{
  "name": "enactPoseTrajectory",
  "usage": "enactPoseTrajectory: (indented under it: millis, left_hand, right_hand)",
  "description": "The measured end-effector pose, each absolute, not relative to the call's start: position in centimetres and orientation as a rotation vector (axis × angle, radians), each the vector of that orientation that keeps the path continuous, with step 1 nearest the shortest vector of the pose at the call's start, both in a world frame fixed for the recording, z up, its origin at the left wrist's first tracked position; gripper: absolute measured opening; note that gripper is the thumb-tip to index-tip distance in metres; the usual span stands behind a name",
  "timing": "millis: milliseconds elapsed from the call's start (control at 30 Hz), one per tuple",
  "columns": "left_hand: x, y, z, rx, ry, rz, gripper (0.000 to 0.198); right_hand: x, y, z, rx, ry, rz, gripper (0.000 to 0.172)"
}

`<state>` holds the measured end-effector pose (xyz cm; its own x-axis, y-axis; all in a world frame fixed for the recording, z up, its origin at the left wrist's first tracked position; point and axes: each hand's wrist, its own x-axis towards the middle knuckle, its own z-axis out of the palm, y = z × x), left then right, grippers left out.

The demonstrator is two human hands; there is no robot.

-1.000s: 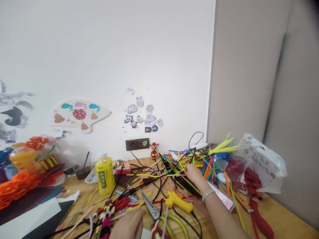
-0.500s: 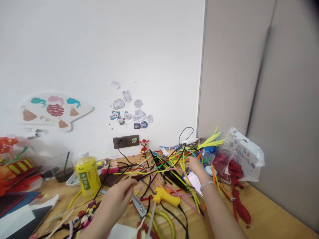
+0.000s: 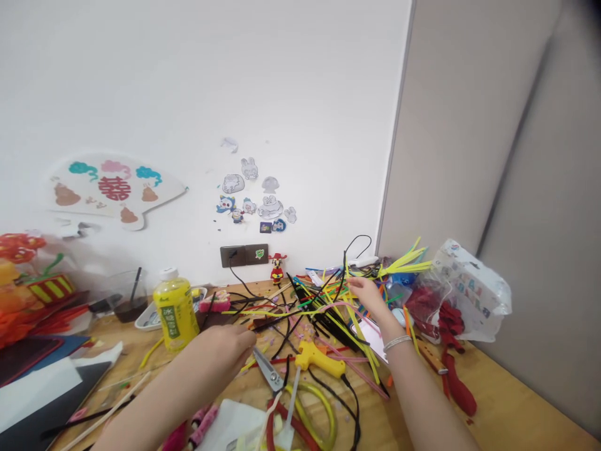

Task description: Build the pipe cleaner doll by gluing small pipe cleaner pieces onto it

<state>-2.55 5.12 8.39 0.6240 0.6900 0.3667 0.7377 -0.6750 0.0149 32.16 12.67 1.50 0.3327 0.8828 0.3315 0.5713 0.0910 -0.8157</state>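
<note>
Pipe cleaners [image 3: 331, 324], fuzzy, slender, black, yellow and pink, lie in a loose tangle on a wooden table [image 3: 511, 404] before a smooth white wall [image 3: 291, 81]. Right hand [image 3: 370, 297]: fingertips at the tangle; left hand [image 3: 230, 347]: fingers curled, near metal-bladed scissors [image 3: 268, 369]; whether either pinches anything cannot be told.

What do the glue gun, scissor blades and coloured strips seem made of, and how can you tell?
Glue gun: probably plastic, smooth, evenly yellow. Scissor blades: likely metal, grey with a sheen. Coloured strips: perhaps fibre-covered wire, matte and bent; texture unclear.
</note>
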Motion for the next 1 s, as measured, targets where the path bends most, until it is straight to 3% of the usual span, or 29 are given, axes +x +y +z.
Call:
enactPoseTrajectory:
  millis: [100,267,500,567,667,800,1000]
  left_hand:
    - [-2.9,5.2,9.0,-2.768,-1.059,-0.371,0.028]
    - [-2.9,5.0,9.4,-2.702,-1.015,-0.504,0.029]
    - [-2.5,4.0,10.5,-2.362,-1.018,-0.991,0.028]
    - [-2.3,3.7,10.6,-2.357,-1.051,-1.112,0.028]
    - [-1.7,3.7,10.2,-2.39,-1.141,-1.247,0.031]
    - [-0.6,3.5,9.4,-2.502,-1.189,-1.386,0.036]
    - [0.1,2.1,9.9,-2.611,-1.114,-1.431,0.029]
  right_hand:
    - [32.0,12.0,3.0,-1.47,-1.265,0.282,0.032]
    - [31.0,10.7,5.1,-1.259,-1.128,0.092,0.031]
    - [28.0,8.8,7.8,-0.995,-1.039,-0.063,0.03]
    - [26.8,8.4,8.2,-0.962,-1.162,-0.068,0.026]
    - [24.4,7.9,8.4,-0.958,-1.509,-0.056,0.007]
    - [20.2,6.8,8.0,-0.882,-2.072,-0.181,0.014]
    - [17.2,5.3,7.5,-0.932,-2.3,-0.134,0.016]
